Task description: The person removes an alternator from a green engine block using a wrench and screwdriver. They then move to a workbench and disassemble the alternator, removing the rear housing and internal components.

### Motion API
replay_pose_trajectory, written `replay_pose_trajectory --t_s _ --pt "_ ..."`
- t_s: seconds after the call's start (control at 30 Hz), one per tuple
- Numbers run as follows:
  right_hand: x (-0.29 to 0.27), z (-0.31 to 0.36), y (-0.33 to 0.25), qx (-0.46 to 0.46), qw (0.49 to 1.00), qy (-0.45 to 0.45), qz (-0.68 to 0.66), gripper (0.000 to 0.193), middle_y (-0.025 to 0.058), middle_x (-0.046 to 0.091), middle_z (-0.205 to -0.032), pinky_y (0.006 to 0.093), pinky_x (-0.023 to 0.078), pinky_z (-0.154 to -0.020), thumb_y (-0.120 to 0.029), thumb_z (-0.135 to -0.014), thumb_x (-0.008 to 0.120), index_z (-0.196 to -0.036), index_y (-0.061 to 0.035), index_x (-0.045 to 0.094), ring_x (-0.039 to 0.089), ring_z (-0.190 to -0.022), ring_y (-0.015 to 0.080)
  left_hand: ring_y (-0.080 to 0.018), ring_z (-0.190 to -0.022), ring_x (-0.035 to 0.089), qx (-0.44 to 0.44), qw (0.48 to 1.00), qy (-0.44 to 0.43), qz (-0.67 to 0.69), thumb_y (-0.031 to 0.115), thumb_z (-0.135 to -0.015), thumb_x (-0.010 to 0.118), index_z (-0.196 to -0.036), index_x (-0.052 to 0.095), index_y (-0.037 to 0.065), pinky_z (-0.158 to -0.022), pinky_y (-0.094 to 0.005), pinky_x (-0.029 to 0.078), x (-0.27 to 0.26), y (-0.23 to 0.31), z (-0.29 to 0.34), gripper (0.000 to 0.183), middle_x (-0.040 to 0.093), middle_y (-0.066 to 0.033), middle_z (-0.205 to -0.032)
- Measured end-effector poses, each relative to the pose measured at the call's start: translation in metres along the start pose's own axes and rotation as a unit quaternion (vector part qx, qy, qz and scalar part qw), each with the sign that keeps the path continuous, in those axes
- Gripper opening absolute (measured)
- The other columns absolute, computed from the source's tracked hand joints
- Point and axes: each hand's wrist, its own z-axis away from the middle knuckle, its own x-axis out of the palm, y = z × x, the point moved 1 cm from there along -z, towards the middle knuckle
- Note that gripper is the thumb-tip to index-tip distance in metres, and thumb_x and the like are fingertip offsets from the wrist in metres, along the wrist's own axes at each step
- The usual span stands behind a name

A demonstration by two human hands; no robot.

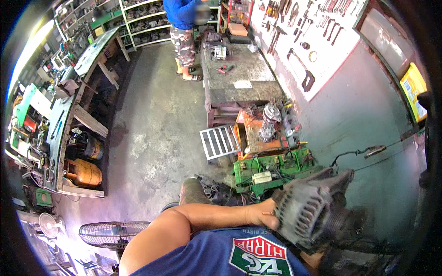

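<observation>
A grey, worn alternator (304, 214) with a slotted housing and a ribbed pulley is held up close to my chest at the lower right. My left hand (264, 215) grips its left side, the thumb lying along the housing and the other fingers out of sight behind it. Under the alternator, part of my right hand (314, 260) shows against its lower side; the fingers there are hidden by the alternator. Just beyond it stands a green machine frame (258, 166) with cables and a pale box on it.
An orange stand (251, 131) beyond carries more alternator parts (268, 129). Beside it leans a white slatted rack (219, 142). A long workbench (246, 69) runs farther back, where a person in blue (184, 37) stands. At left are a cluttered bench (62, 110), an orange gas cylinder (85, 174) and a fan (110, 233).
</observation>
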Motion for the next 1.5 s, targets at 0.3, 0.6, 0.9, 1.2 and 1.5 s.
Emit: replay_pose_trajectory --t_s 0.3,0.6,0.9,1.2,1.5 --pt "0.032 -0.088 0.038 0.072 0.997 -0.027 -0.014 0.098 0.0156 0.059 -0.152 0.0449 0.051 -0.115 -0.036 -0.087 0.094 -0.16 0.0034 0.043 0.065 -0.132 0.0299 -0.0349 -0.157 0.041 0.062 0.968 0.221 0.105 0.075 -0.061 0.094 -0.171 0.034 0.021 -0.129 -0.0622 0.035 -0.068 0.139 0.06 0.136 0.039 -0.011 -0.174" --pt "0.193 -0.247 0.18 0.206 0.962 -0.173 0.034 0.133 0.0206 0.035 -0.169 0.0538 0.048 -0.115 -0.046 -0.077 0.099 -0.174 -0.0062 0.016 0.05 -0.147 0.0386 -0.0338 -0.157 0.041 0.169 0.956 0.213 0.108 0.064 -0.068 0.097 -0.168 0.038 0.016 -0.133 -0.0553 0.029 -0.237 0.336 0.174 0.125 0.043 -0.0109 -0.172" --pt "0.462 -0.467 0.33 0.21 0.905 -0.321 0.184 0.11 0.0211 0.047 -0.162 0.0415 0.038 -0.125 -0.036 -0.093 0.089 -0.167 0.006 0.019 0.051 -0.147 0.0275 -0.0321 -0.149 0.052 0.201 0.911 0.355 -0.059 0.037 -0.062 0.103 -0.167 0.037 0.007 -0.129 -0.051 0.037 -0.279 0.612 0.277 0.127 0.053 -0.0123 -0.162" --pt "0.611 -0.569 0.431 0.284 0.871 -0.4 -0.034 0.087 0.0156 0.056 -0.154 0.0409 0.042 -0.12 -0.021 -0.094 0.088 -0.16 0.0039 0.037 0.056 -0.139 0.0231 -0.0312 -0.151 0.05 0.287 0.821 0.444 -0.215 0.045 -0.074 0.099 -0.168 0.033 0.004 -0.128 -0.0504 0.037 -0.295 0.751 0.357 0.122 0.052 -0.0144 -0.163" --pt "0.783 -0.707 0.595 0.405 0.791 -0.437 -0.141 0.065 0.0119 0.071 -0.133 0.0407 0.053 -0.108 -0.019 -0.094 0.087 -0.146 0.0044 0.055 0.069 -0.118 0.0248 -0.0276 -0.146 0.049 0.318 0.657 0.573 -0.374 0.044 -0.076 0.1 -0.16 0.026 0.002 -0.123 -0.0471 0.042 -0.398 0.92 0.453 0.119 0.05 -0.0151 -0.157"
